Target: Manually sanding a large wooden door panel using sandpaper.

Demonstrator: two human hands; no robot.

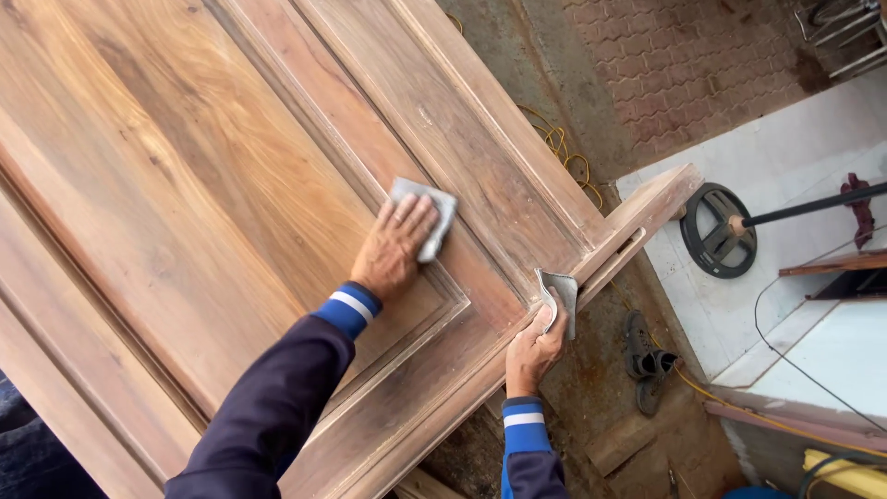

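Your left hand (393,248) lies flat on the wooden door (185,185), and its fingers are stretched out and press a grey sanding sheet (434,214) against the raised moulding around the door's inner panel. The sheet shows at about 1 o'clock from that hand, partly under the fingertips. Your right hand (533,346) is at the lower right edge of the door, at about 4 o'clock from the left hand and well apart from it. Its fingers are curled and they pinch a second folded grey sheet (560,296), which stands up above the hand, just beside the door edge. Both sleeves are dark blue with a blue and white cuff.

The door lies tilted across the view and fills the left and the middle part. At 3 o'clock from the right hand, a pair of dark shoes (645,360) rests on the ground. At 2 o'clock a black round wheel (719,231) with a dark rod lies on the white surface. A yellow cord (565,152) runs on the ground near the top edge of the door
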